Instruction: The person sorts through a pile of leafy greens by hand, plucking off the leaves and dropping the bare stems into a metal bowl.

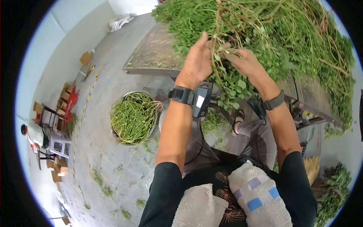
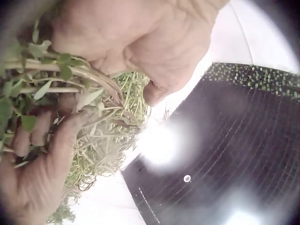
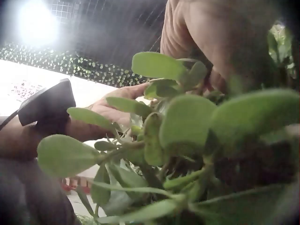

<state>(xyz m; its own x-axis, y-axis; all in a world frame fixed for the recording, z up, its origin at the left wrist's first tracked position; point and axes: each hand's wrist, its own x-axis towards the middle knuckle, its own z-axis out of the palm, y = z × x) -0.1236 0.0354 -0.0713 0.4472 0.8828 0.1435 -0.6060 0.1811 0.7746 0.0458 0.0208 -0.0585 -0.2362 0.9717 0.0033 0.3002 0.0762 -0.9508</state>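
A bunch of purslane [image 1: 231,81], with reddish stems and paddle-shaped leaves, hangs between my hands at the table's near edge. My right hand [image 1: 250,68] grips its stems from the right, thumb toward me. My left hand [image 1: 198,60] is at the stems' left side, thumb raised and apart, fingers reaching behind them. In the left wrist view, the stems [image 2: 70,70] run between the left hand [image 2: 136,37] above and the right hand [image 2: 42,178] below. Leaves [image 3: 187,122] close to the camera cover much of the right wrist view, hiding the right fingertips.
A big heap of greens [image 1: 295,41] covers most of the wooden table [image 1: 155,49]. On the floor at left stands a round metal basin [image 1: 154,130] full of cut stems. Loose sprigs [image 1: 107,192] lie about the floor. Cardboard boxes [image 1: 60,166] and a person [image 1: 34,134] are far left.
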